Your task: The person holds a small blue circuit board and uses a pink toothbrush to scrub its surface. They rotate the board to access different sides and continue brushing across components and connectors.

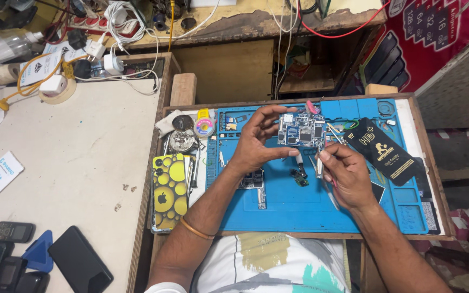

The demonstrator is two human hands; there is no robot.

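With the left hand [256, 138] pinching the circuit board [301, 130] by its edges and the right hand [346, 173] closed around tweezers [319, 165], one slip could scratch its components.

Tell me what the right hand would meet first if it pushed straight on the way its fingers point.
Probably the blue circuit board that the left hand holds up; the right hand points up-left at its lower edge, though depth is unclear.
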